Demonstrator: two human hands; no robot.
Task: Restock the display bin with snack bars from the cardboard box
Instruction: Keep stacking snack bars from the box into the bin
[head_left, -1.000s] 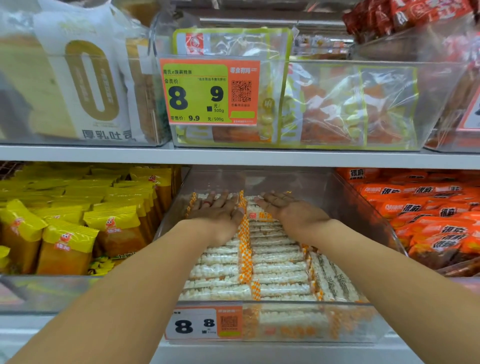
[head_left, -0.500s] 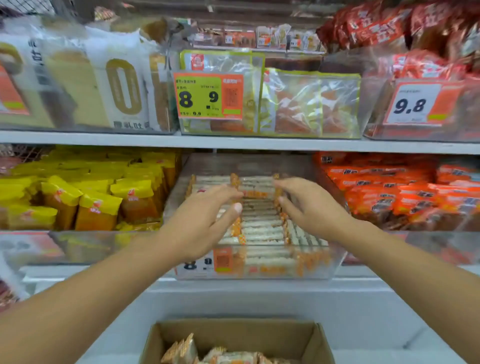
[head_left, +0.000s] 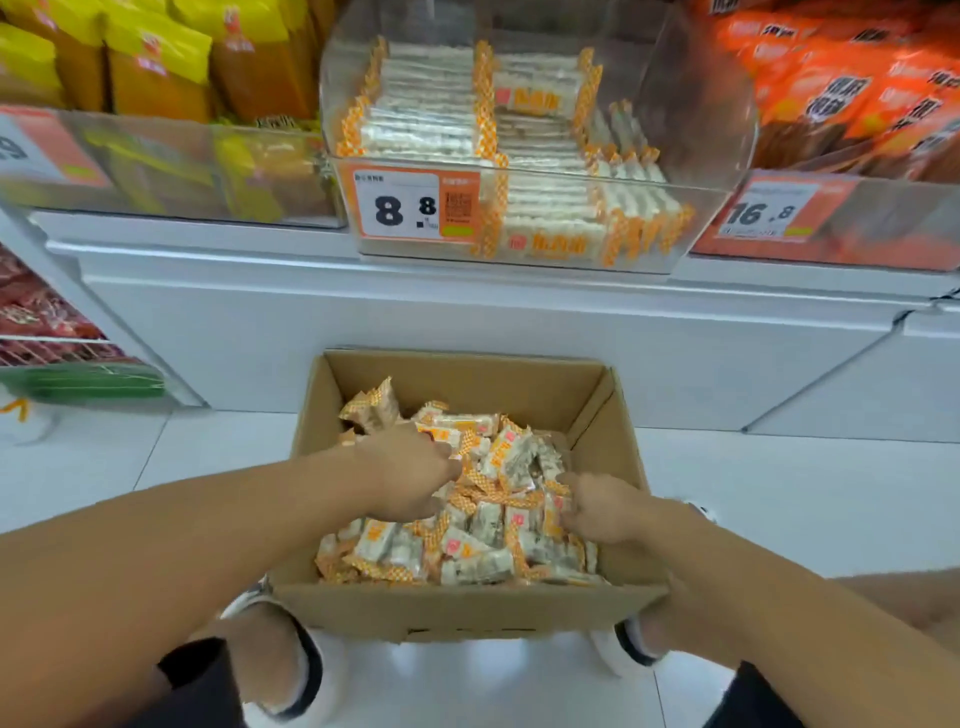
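A shop aisle with a pale tiled floor (head_left: 779, 509) filled the lower frame, and a white shelf (head_left: 467, 291) ran across the upper half. On that shelf, at upper centre, sat the clear display bin (head_left: 691, 156), its front wall carrying a price tag (head_left: 415, 208) reading 8.8. Its see-through walls let shoppers view the stock, which lay in tidy flat rows with spare room above, so it could probably take more. Yellow packets (head_left: 156, 57) filled the bin at upper left, orange packets (head_left: 857, 93) the one at upper right.

Directly below the display bin, at centre frame, an open cardboard box (head_left: 457, 608) stood on the floor between the person's shoes, likely placed there for a short lift up to the shelf. Inside lay a loose heap of snack bars (head_left: 498, 525), each a pale whitish block in clear wrap with orange-and-white checked ends.

Both hands were down in the heap. The left hand (head_left: 410, 473) had its fingers curled into the bars, and the right hand (head_left: 602, 506) was bunched at the heap's right edge. Whether either grip had actually closed on bars could not be told.
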